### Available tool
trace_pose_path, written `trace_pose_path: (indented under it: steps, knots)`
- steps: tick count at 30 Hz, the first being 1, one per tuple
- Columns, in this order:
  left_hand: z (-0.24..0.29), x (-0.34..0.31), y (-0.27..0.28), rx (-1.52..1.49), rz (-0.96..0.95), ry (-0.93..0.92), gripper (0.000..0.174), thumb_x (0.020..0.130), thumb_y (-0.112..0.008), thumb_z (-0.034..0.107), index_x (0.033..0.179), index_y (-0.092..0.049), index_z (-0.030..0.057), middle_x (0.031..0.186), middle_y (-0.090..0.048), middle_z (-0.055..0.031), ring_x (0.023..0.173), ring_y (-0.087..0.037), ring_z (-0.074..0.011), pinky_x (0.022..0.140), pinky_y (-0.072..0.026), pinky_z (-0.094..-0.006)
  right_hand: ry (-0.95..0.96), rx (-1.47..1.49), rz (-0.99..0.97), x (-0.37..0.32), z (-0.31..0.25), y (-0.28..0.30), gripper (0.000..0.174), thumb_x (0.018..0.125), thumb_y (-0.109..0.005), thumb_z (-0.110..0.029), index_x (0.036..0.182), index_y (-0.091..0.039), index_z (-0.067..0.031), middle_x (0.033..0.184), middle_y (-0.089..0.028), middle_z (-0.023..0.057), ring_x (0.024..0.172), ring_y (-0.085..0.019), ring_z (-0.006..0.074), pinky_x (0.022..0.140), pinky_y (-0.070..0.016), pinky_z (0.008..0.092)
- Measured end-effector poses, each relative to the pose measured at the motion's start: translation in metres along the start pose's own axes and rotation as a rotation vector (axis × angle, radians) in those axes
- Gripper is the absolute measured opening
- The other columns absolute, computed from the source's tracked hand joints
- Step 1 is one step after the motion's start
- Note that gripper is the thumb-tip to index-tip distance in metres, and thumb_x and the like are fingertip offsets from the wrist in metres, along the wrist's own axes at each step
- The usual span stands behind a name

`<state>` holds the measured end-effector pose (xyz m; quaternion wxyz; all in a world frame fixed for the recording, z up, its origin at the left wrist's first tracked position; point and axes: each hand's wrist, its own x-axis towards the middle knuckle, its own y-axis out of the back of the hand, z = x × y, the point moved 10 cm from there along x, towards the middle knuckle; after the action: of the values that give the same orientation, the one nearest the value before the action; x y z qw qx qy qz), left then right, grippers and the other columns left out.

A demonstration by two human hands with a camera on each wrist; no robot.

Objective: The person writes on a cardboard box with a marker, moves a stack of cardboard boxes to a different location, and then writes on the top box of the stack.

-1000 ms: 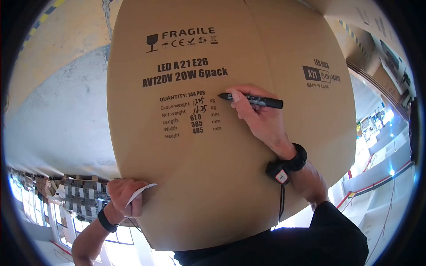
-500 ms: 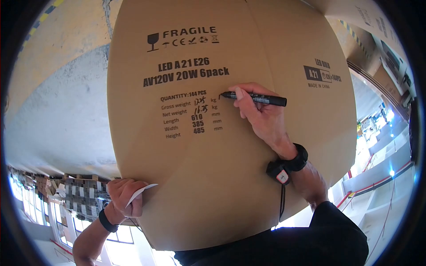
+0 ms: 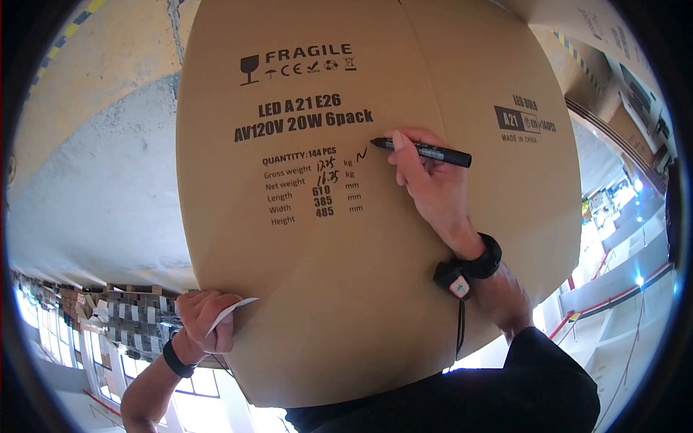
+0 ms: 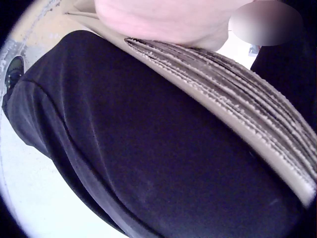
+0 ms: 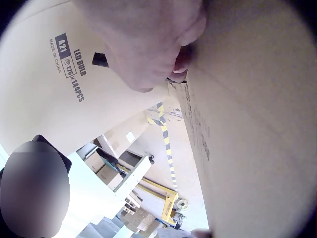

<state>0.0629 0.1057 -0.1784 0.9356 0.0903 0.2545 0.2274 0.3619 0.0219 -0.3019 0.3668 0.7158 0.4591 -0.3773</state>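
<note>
A large printed cardboard carton sheet [image 3: 325, 289] fills the middle of the head view, with handwritten weights beside the printed lines. My right hand [image 3: 433, 187] pinches a black marker [image 3: 449, 154], its tip just off a fresh N-like pen stroke [image 3: 362, 154] right of the upper "kg". At the sheet's lower left edge my left hand [image 3: 204, 317] has its fingers curled, with a white paper slip [image 3: 232, 310] between them. In the left wrist view, layered cardboard edges [image 4: 223, 94] run right beneath that hand. The right wrist view has my fingers mostly covering the marker.
Another printed cardboard piece [image 3: 592, 29] stands at the upper right. Stacked goods on pallets [image 3: 133, 314] lie beyond the left hand. A yellow pallet jack [image 5: 168, 206] is on the floor in the right wrist view. A dark-clothed leg [image 4: 138, 139] borders the cardboard.
The marker has drawn an N-like stroke beside the upper "kg" and moved slightly right and up. My left hand keeps its place with the paper slip.
</note>
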Motion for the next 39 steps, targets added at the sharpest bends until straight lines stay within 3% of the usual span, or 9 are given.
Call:
trace_pose_path:
  steps: [4, 7, 10, 13, 16, 19, 34, 37, 39]
  knots:
    - [-0.002, -0.001, -0.001, -0.011, -0.003, -0.007, 0.014, 0.088, -0.051, 0.010, 0.081, -0.062, 0.0044, 0.057, -0.057, -0.0053, 0.041, -0.053, -0.0181, 0.041, -0.0408, -0.0290, 0.122, -0.130, -0.047, 0.000, -0.005, -0.002, 0.018, 0.097, -0.063, -0.018, 0.099, -0.068, 0.0002, 0.070, -0.055, -0.0045, 0.059, -0.047, 0.0019, 0.050, -0.0375, 0.0194]
    - [0.001, 0.002, 0.000, 0.007, 0.008, -0.022, 0.013, 0.087, -0.051, 0.009, 0.081, -0.062, 0.0044, 0.057, -0.057, -0.0052, 0.041, -0.053, -0.0181, 0.040, -0.0408, -0.0289, -0.021, -0.010, 0.021, -0.002, 0.000, 0.003, 0.017, 0.097, -0.063, -0.016, 0.098, -0.068, 0.0001, 0.071, -0.055, -0.0048, 0.062, -0.047, 0.0011, 0.052, -0.0374, 0.0190]
    - [0.001, 0.001, 0.000, -0.003, -0.004, -0.008, 0.013, 0.087, -0.051, 0.009, 0.081, -0.062, 0.0043, 0.058, -0.057, -0.0056, 0.041, -0.053, -0.0180, 0.040, -0.0409, -0.0288, 0.075, -0.074, -0.053, -0.004, -0.005, -0.002, 0.018, 0.097, -0.061, -0.016, 0.098, -0.068, 0.0002, 0.071, -0.055, -0.0054, 0.062, -0.046, 0.0009, 0.052, -0.0369, 0.0190]
    - [0.000, 0.000, 0.000, -0.012, -0.011, -0.003, 0.013, 0.086, -0.052, 0.009, 0.080, -0.062, 0.0040, 0.058, -0.058, -0.0061, 0.042, -0.054, -0.0181, 0.040, -0.0411, -0.0285, -0.032, -0.039, -0.023, -0.003, 0.002, 0.003, 0.018, 0.098, -0.060, -0.016, 0.097, -0.068, 0.0000, 0.070, -0.054, -0.0056, 0.060, -0.046, 0.0010, 0.051, -0.0371, 0.0193]
    - [-0.003, -0.002, -0.002, -0.032, 0.007, -0.002, 0.013, 0.086, -0.052, 0.009, 0.081, -0.062, 0.0038, 0.059, -0.059, -0.0063, 0.042, -0.054, -0.0181, 0.041, -0.0413, -0.0280, 0.110, -0.100, -0.031, 0.000, -0.002, 0.002, 0.018, 0.099, -0.058, -0.016, 0.096, -0.068, -0.0010, 0.067, -0.053, -0.0058, 0.056, -0.046, 0.0013, 0.048, -0.0364, 0.0195]
    - [-0.005, -0.004, -0.001, -0.052, -0.001, 0.021, 0.013, 0.086, -0.051, 0.008, 0.081, -0.063, 0.0037, 0.060, -0.060, -0.0062, 0.042, -0.055, -0.0180, 0.041, -0.0417, -0.0278, -0.014, -0.046, -0.036, -0.001, 0.000, 0.001, 0.018, 0.099, -0.058, -0.016, 0.096, -0.067, -0.0008, 0.066, -0.053, -0.0056, 0.055, -0.046, 0.0013, 0.047, -0.0355, 0.0194]
    - [-0.001, -0.001, 0.001, -0.028, 0.023, 0.008, 0.014, 0.086, -0.051, 0.008, 0.080, -0.062, 0.0033, 0.059, -0.059, -0.0068, 0.042, -0.054, -0.0203, 0.042, -0.0424, -0.0293, -0.045, 0.036, 0.121, -0.019, -0.006, 0.023, 0.015, 0.098, -0.059, -0.015, 0.098, -0.068, -0.0023, 0.070, -0.056, -0.0036, 0.060, -0.049, 0.0015, 0.051, -0.0377, 0.0185]
    - [-0.004, -0.004, -0.003, -0.070, 0.047, 0.005, 0.014, 0.085, -0.051, 0.008, 0.080, -0.062, 0.0031, 0.059, -0.059, -0.0072, 0.042, -0.055, -0.0208, 0.042, -0.0425, -0.0294, -0.074, 0.049, -0.096, -0.037, -0.011, -0.004, 0.015, 0.097, -0.060, -0.014, 0.101, -0.069, -0.0015, 0.074, -0.056, -0.0035, 0.064, -0.048, 0.0019, 0.055, -0.0383, 0.0187]
    - [-0.008, -0.006, -0.003, -0.109, 0.073, 0.033, 0.014, 0.085, -0.051, 0.008, 0.080, -0.063, 0.0032, 0.059, -0.059, -0.0073, 0.042, -0.055, -0.0207, 0.042, -0.0424, -0.0294, 0.029, -0.075, -0.110, -0.031, -0.011, -0.009, 0.016, 0.097, -0.061, -0.013, 0.103, -0.069, -0.0003, 0.075, -0.056, -0.0040, 0.065, -0.047, 0.0023, 0.055, -0.0383, 0.0190]
